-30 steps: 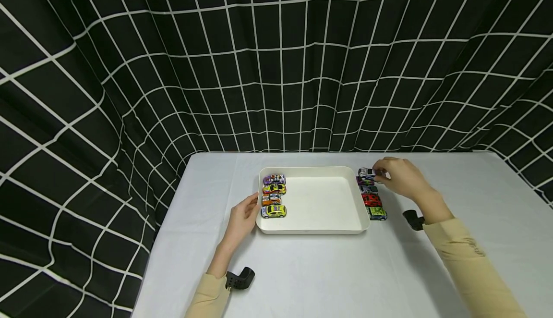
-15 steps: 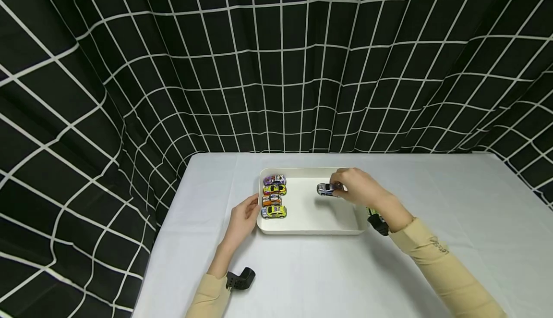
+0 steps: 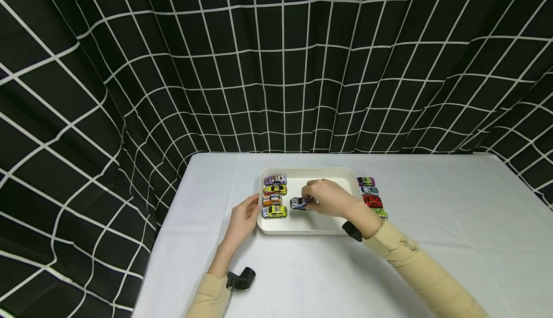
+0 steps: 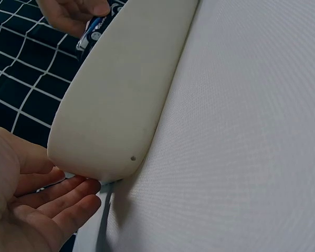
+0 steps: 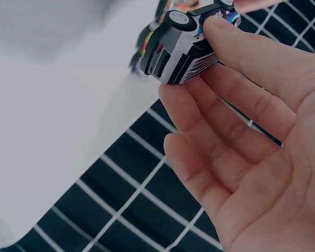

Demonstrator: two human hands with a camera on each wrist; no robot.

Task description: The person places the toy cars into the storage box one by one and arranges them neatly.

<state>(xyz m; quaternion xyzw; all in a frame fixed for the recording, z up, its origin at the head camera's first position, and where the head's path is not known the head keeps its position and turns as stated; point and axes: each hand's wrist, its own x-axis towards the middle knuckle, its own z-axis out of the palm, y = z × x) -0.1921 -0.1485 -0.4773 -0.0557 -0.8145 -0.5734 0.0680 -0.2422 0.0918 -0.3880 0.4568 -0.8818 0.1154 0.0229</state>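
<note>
Nearest, white cloth spread before the white tray. The person's L hand touched the tray's L wall w/ relaxed fingers. Over the tray, the R hand pinched a silver car, L of tray centre, btwn thumb & fingers. Step, prob.: placing that car; next move seemed to call for lowering it level & letting go w/o bumping others. Inside the tray's L side, near to far: yellow-green car, orange car, yellow car, purple car. Just outside its R wall sat another four-car row. Beyond the tray hung a black gridded curtain.
</note>
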